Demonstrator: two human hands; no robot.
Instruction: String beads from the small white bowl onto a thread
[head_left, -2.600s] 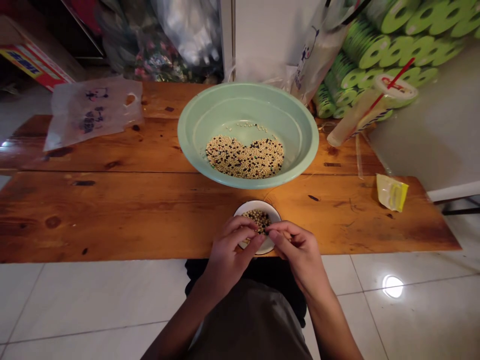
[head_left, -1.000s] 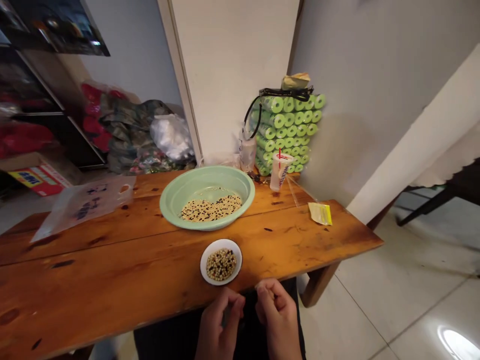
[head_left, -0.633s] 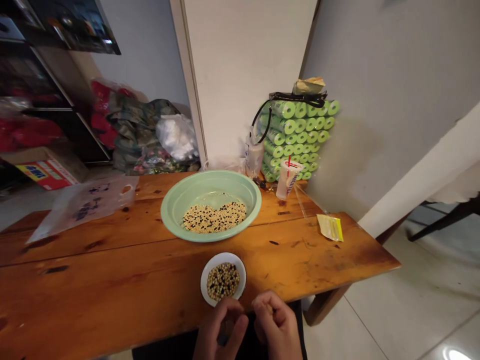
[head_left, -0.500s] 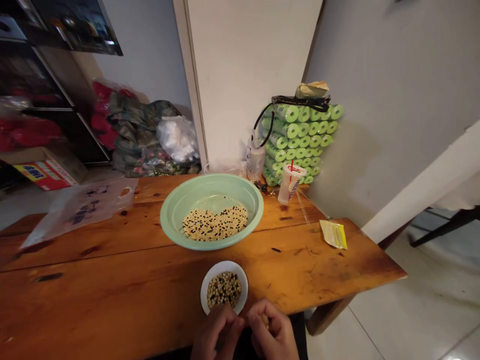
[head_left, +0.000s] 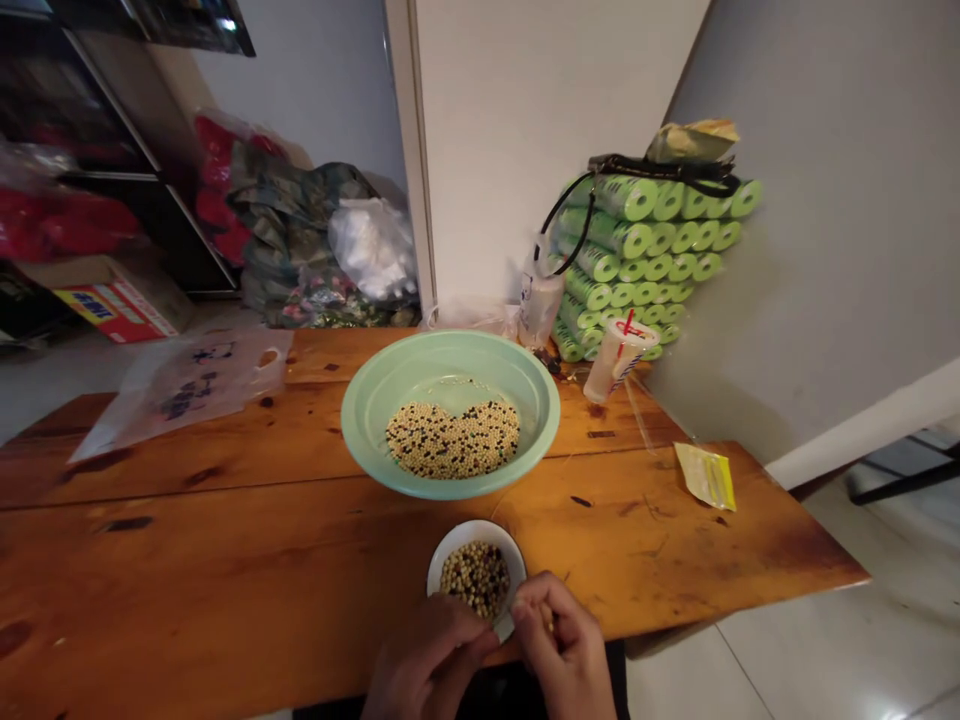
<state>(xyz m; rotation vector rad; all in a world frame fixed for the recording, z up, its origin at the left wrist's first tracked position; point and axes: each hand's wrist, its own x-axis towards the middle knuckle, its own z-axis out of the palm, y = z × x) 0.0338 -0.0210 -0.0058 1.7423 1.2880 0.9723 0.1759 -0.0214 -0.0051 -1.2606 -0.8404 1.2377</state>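
Apparently beans [head_left: 453, 440] in basin [head_left: 450, 352] on table [head_left: 225, 560]; small dish [head_left: 480, 530] in front.

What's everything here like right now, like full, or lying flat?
Left hand: curled, beside the bowl's near edge
Right hand: fingers pinched together, at the bowl's edge
Small white bowl: upright, partly filled with beans
Green basin: upright, beans across its bottom
Plastic cup: lidded, red straw in it
Yellow packet: lying on the table
Plastic bag: lying flat on the table
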